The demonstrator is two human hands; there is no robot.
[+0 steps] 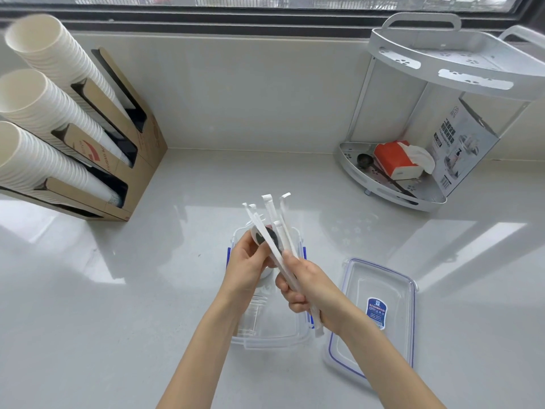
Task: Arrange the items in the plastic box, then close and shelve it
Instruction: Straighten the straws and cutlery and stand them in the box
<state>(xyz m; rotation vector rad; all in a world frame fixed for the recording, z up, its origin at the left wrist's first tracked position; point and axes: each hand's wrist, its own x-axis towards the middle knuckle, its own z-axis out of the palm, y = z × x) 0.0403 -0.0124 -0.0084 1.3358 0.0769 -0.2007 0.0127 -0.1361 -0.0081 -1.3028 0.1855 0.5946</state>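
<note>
The right hand [306, 286] was closed around a bundle of paper-wrapped straws [275, 243], gripping their lower part so they fanned upward. The left hand [246, 267] pinched the bundle higher up, a small round black-and-white item [264, 234] just behind its fingers. Both hovered over the open clear plastic box [265, 339] with blue clips on the counter [103, 305]. Just right of it lay the lid [377, 314], bearing a blue label whose print was too small to read.
</note>
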